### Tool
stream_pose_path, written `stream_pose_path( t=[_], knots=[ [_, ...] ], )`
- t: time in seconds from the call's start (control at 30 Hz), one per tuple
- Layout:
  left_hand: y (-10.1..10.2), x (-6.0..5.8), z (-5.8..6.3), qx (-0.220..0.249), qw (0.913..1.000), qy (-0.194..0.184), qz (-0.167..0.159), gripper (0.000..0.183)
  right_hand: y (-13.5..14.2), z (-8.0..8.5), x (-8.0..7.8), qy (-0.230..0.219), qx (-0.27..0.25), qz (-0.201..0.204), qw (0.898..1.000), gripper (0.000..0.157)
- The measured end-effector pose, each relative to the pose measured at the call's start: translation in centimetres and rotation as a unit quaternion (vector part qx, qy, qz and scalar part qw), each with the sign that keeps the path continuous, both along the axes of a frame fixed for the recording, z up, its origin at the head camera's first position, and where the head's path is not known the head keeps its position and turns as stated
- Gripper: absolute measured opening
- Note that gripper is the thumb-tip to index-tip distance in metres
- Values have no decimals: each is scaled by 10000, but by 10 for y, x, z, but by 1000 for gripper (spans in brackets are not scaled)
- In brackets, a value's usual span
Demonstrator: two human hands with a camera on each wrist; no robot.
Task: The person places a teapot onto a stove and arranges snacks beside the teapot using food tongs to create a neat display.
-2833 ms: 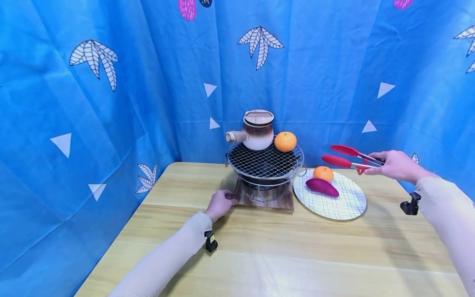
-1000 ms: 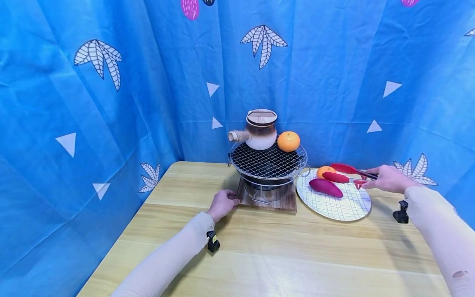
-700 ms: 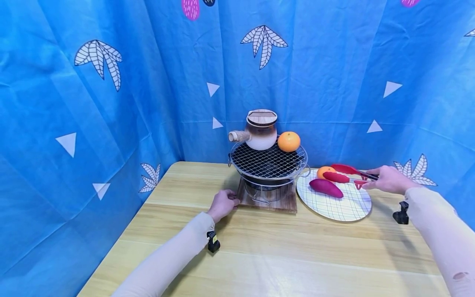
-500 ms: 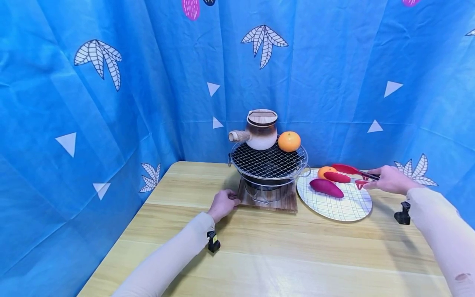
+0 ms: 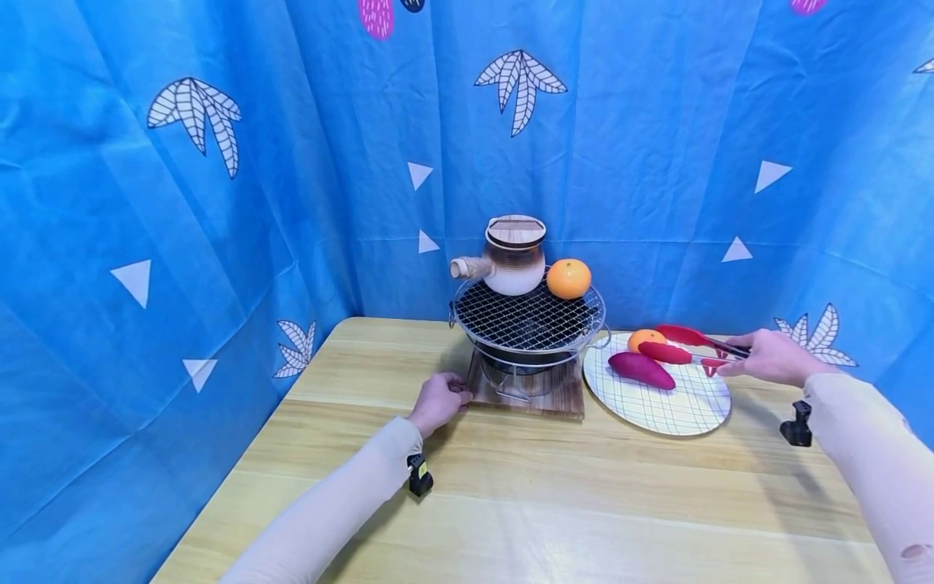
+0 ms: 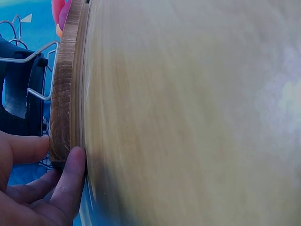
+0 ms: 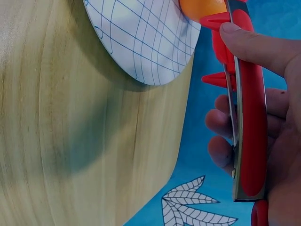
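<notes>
My left hand (image 5: 438,401) grips the left front corner of the dark wooden board (image 5: 543,403) under the grill. In the left wrist view, thumb and fingers pinch the board's edge (image 6: 63,94). My right hand (image 5: 777,357) holds red-tipped tongs (image 5: 667,353) by their handles, as the right wrist view also shows with the red grip (image 7: 253,127). The tong tips stand either side of a small orange (image 5: 642,337) at the back of the white checked plate (image 5: 686,410). A purple sweet potato (image 5: 640,370) lies in front of that orange.
On the round wire grill (image 5: 521,320) stand a lidded clay pot (image 5: 514,280), its handle pointing left, and a larger orange (image 5: 568,279). A blue curtain (image 5: 620,162) hangs behind and left of the wooden table (image 5: 554,495).
The right hand has lowered the tongs from above the plate to the small orange. Over the last half second, tongs and orange shift slightly right. The left hand stays on the board.
</notes>
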State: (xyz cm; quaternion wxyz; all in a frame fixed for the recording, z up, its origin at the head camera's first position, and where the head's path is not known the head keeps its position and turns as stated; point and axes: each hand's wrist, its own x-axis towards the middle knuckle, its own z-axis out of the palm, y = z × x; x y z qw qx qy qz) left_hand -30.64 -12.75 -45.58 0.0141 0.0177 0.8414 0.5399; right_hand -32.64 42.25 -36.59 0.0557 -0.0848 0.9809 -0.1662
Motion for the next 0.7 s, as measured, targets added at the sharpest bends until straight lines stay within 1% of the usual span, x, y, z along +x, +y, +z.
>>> stream_pose_path(
  t=[0.13,0.37,0.57,0.7],
  knots=[
    [0,0,0,12,10000,3,-18,30,-1,-1,-1,17,53,-4,10000,95],
    [0,0,0,71,10000,-53,-43,29,-2,0,-2,-139,27,-74,9999,97],
    [0,1,2,83,9999,-85,-22,30,-2,-1,-2,-127,6,-51,9999,99],
    [0,1,1,46,10000,-71,-29,30,-2,-1,-1,-132,48,-58,9999,99]
  ],
)
